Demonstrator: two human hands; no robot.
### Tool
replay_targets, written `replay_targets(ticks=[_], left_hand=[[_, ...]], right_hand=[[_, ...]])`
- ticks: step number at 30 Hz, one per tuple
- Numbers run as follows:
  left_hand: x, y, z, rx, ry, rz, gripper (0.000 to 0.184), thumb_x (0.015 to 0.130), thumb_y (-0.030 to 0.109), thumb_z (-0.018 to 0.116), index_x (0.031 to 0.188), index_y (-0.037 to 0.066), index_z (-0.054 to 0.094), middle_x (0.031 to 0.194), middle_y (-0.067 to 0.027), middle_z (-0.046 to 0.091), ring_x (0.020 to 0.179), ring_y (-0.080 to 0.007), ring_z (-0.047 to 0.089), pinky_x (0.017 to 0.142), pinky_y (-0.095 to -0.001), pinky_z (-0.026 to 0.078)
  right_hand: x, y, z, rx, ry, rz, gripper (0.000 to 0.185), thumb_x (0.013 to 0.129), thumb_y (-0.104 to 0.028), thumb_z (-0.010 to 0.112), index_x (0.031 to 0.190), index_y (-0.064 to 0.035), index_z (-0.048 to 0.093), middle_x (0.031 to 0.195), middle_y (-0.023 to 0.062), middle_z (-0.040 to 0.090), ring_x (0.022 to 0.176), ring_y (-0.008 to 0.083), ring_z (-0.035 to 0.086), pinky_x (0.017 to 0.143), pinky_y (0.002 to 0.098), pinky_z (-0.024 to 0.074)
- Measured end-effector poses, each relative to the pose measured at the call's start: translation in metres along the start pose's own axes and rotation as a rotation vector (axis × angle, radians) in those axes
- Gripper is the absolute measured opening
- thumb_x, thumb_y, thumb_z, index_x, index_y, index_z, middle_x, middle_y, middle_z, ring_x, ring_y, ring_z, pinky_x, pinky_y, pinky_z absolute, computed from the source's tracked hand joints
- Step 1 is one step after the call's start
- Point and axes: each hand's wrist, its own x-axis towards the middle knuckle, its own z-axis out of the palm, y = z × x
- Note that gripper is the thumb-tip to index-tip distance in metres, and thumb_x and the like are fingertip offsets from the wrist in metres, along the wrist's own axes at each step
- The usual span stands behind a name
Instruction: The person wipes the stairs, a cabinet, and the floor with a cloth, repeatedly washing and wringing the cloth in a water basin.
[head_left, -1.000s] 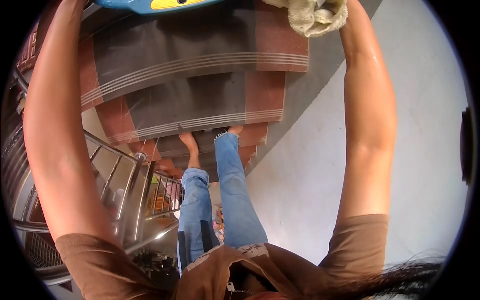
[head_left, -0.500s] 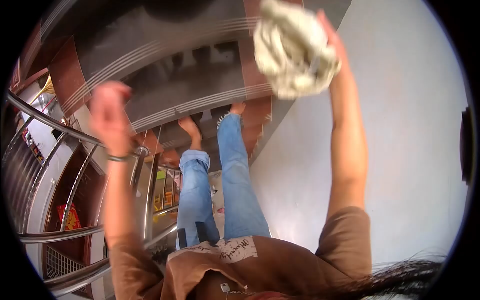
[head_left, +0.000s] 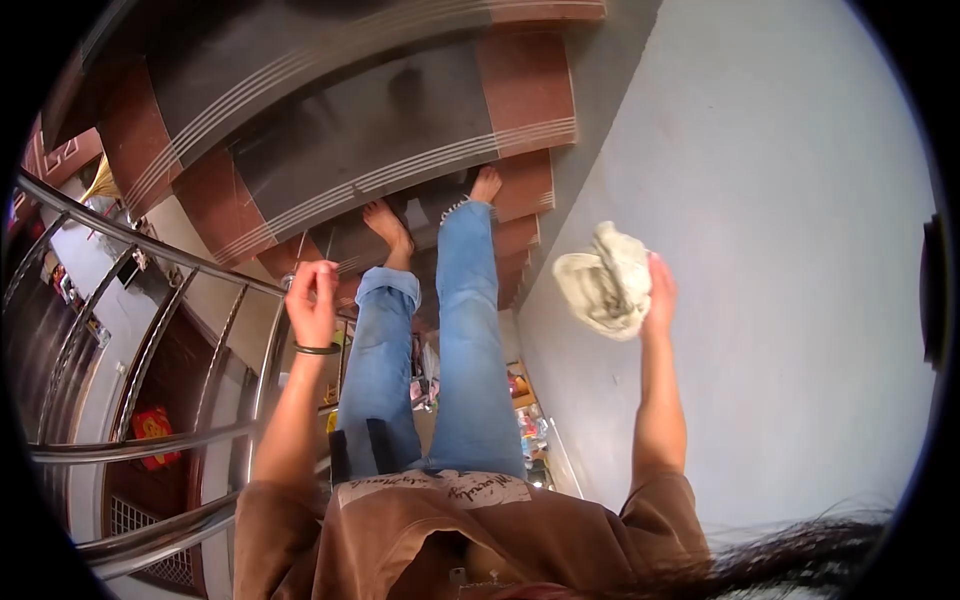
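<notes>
A crumpled, cream-coloured cloth hangs in my right hand, in front of the pale wall. My left hand, with a dark band at the wrist, is raised beside the metal railing; its fingers are curled, and nothing shows in them. Below, my bare feet stand on a dark stair tread, with blue jeans above them.
Dark steps with red-brown side tiles and pale stripes curve across the top. A metal railing runs down the left side. The pale wall rises on the right. Assorted items lie far below the stairs.
The blue and yellow object at the top has gone out of view. My left hand has come down into view near the railing. My right hand has lowered with the cloth.
</notes>
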Motion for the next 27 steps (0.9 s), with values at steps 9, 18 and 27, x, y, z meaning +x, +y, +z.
replay_targets(ticks=[9, 18, 27], left_hand=[[-0.015, -0.022, -0.034, 0.021, -0.066, -0.043, 0.018, 0.102, 0.011, 0.055, 0.095, -0.001, 0.065, 0.085, -0.0013, 0.06, 0.074, -0.0069, 0.055, 0.069, -0.0218, 0.045], [-0.015, -0.016, -0.021, 0.022, -0.135, -0.073, 0.017, 0.101, 0.009, 0.055, 0.094, -0.003, 0.065, 0.085, -0.0028, 0.059, 0.074, -0.0087, 0.057, 0.068, -0.023, 0.047], [-0.019, -0.014, -0.022, -0.008, -0.138, -0.074, 0.018, 0.104, 0.014, 0.054, 0.098, 0.0, 0.065, 0.085, 0.0016, 0.058, 0.075, -0.0055, 0.054, 0.07, -0.0211, 0.045]], right_hand=[[-0.029, -0.039, -0.122, -0.254, 0.27, -0.295, 0.031, 0.101, -0.029, 0.06, 0.1, 0.001, 0.07, 0.087, -0.0011, 0.065, 0.08, 0.0066, 0.054, 0.072, 0.024, 0.0446], [-0.022, -0.032, -0.133, -0.357, 0.289, -0.286, 0.04, 0.1, -0.033, 0.062, 0.103, 0.0062, 0.071, 0.089, 0.0021, 0.066, 0.086, 0.0102, 0.055, 0.082, 0.027, 0.0451], [-0.022, -0.037, -0.126, -0.294, 0.269, -0.295, 0.039, 0.1, -0.032, 0.061, 0.098, 0.0058, 0.07, 0.087, 0.0011, 0.064, 0.083, 0.0092, 0.054, 0.078, 0.0256, 0.0451]])
